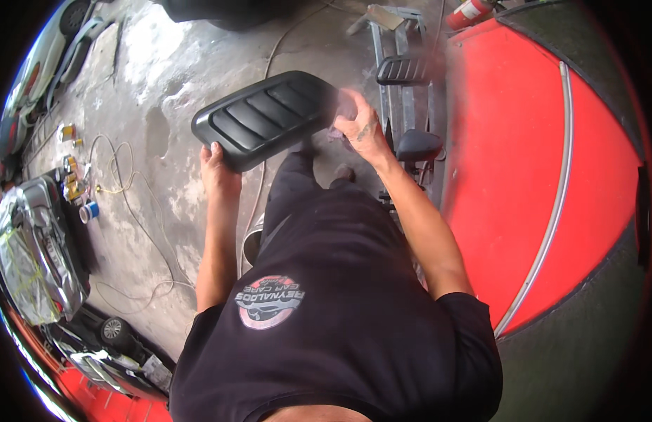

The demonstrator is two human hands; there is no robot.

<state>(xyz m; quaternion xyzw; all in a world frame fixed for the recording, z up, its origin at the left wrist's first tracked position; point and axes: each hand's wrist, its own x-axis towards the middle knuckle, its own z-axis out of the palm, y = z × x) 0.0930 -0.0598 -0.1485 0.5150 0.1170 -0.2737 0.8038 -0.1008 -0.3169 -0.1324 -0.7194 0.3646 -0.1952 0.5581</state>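
Left hand (pixel 221 176) grips the louvred black panel (pixel 264 118); right hand (pixel 365 132) holds a cloth (pixel 346 108) opposite, seemingly wiping; the next stroke calls for steady support.

Black louvred panel (pixel 264 116): right end blurred | purple cloth (pixel 346 107): hazy, partly hidden | dark object (pixel 231 10): cut off, top edge

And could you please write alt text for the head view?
A person's left hand holds a black louvred panel, the right hand a purplish cloth at the panel's right end. Beyond lies a similar panel, left of a red surface.
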